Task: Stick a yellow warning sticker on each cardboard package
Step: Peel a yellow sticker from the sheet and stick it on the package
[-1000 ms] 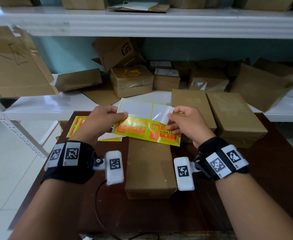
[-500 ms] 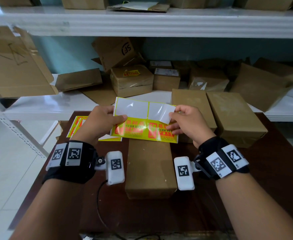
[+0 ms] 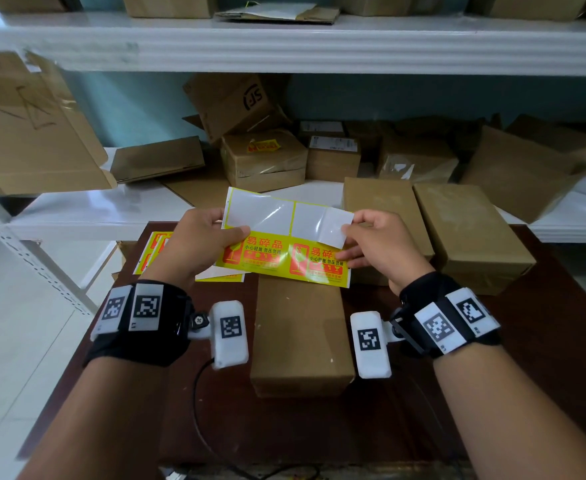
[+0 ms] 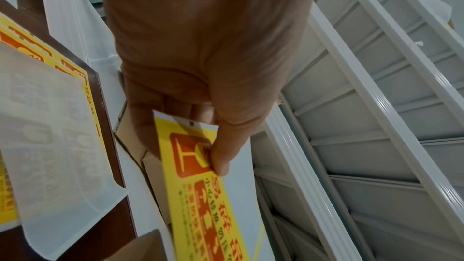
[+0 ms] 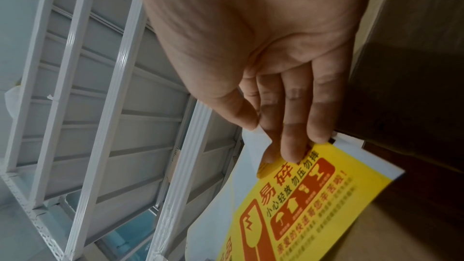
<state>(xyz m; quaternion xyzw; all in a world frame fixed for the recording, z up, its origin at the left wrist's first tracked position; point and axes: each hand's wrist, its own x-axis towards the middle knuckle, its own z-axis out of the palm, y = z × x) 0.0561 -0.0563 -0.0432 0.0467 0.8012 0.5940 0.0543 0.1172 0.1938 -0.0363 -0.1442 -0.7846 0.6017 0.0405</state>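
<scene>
Both hands pinching yellow sticker sheet, left hand, right hand, stickers reading 易碎品, box below

Bare forearms, no sleeves. Black strap on left wrist, lower left of head view, with two white tags bearing black square codes. White camera block on screw mount, own code, black cable trailing below. Right wrist strap, lower right, matching tags and block.
</scene>
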